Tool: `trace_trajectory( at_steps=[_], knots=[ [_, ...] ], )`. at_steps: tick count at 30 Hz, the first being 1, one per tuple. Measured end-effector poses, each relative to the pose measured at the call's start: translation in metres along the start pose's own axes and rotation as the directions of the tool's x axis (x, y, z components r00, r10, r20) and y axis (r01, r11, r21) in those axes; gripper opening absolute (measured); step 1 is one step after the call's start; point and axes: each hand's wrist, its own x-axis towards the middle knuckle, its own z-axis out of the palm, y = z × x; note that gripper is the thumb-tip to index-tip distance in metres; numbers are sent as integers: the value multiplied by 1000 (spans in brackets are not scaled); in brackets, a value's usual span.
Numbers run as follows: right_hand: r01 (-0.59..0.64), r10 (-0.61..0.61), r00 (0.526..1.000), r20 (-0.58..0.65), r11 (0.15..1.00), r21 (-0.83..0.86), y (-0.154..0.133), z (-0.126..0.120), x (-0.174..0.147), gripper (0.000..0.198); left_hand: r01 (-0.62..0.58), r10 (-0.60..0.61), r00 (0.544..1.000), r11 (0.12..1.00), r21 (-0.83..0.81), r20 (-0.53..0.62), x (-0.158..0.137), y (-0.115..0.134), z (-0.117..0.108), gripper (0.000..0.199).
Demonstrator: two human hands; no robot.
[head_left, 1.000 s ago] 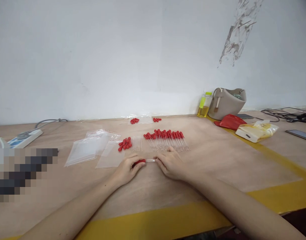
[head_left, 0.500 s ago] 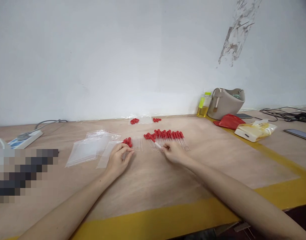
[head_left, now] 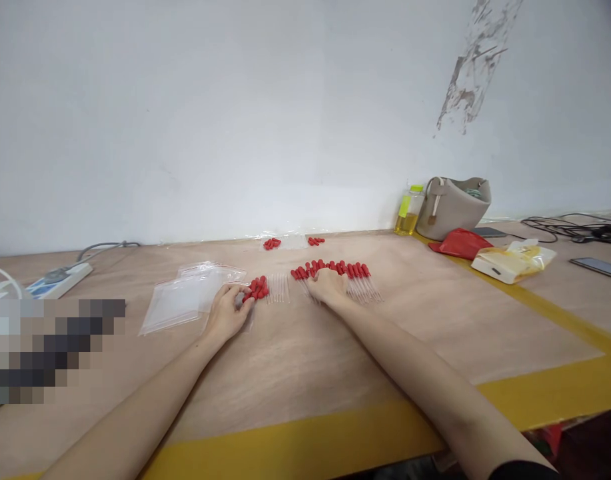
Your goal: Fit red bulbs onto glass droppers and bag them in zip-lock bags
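My left hand point(head_left: 228, 312) is at a small pile of red rubber bulbs point(head_left: 259, 287), with thumb and forefinger closed about a bulb at the pile's near left edge. Beside the pile lies a row of bare clear thin tubes point(head_left: 278, 289). My right hand point(head_left: 328, 285) rests over a row of droppers point(head_left: 358, 271), clear tubes with red bulbs on their far ends. Its back hides the fingertips and whatever is between them. A clear zip bag lies partly under my left hand.
Clear zip bags point(head_left: 178, 303) lie to the left, near a power strip point(head_left: 60, 280). More red bulbs point(head_left: 272, 244) lie by the wall. At the right are a bottle point(head_left: 408, 212), a grey bag point(head_left: 455, 210), a red pouch point(head_left: 460, 244), a tissue pack point(head_left: 512, 261) and a phone point(head_left: 600, 268).
My right hand, which held a dropper by its tube, has moved left and away from me onto the dropper row. My left hand's fingers have come onto the bulb pile.
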Motion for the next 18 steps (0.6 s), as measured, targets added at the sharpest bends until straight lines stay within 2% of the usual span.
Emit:
trace_trajectory(
  at_steps=[6,11,14,18],
  knots=[
    [12,-10,999,30,998,-62,2,2,0,27,74,-71,994,997,-36,78,2,-1,0,17],
    [93,-93,996,-14,995,-40,-1,-1,-5,29,59,-55,995,997,-47,89,2,-3,2,15],
    [160,-160,987,-15,987,-10,-8,-2,-8,26,48,-44,995,998,-46,85,3,-4,4,13],
    [212,-210,977,38,976,-48,-25,3,-9,29,45,-43,996,998,-32,75,5,-6,5,13]
  ],
)
